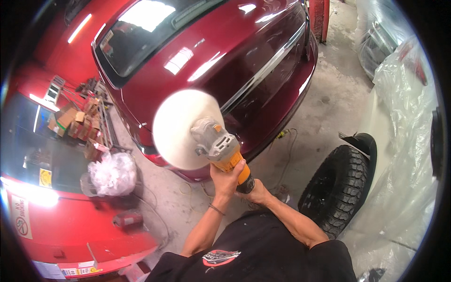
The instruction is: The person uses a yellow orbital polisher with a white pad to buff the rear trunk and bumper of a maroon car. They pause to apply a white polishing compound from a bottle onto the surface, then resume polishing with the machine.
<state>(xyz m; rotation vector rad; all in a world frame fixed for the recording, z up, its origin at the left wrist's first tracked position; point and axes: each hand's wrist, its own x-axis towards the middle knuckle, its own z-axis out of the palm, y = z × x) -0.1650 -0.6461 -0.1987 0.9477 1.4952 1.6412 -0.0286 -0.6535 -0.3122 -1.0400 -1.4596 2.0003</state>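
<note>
Both of my hands are on a yellow and grey power polisher (219, 143) with a large round white pad (176, 127). My left hand (226, 178) is closed around the yellow body just behind the grey head. At the black rear end my right hand (256, 193) grips the handle, its fingers partly hidden. The pad looks smooth and pale, and it overlaps the rear corner of a glossy dark red car (253, 56) in view. Whether pad and paint touch cannot be told.
A large knobby tire (338, 183) and a plastic-covered vehicle (399, 127) are close on my right. To the left are a red vehicle (80, 225), a bin with a clear plastic bag (112, 175) and piled cardboard boxes (77, 123). Cords (292, 150) lie on the concrete floor.
</note>
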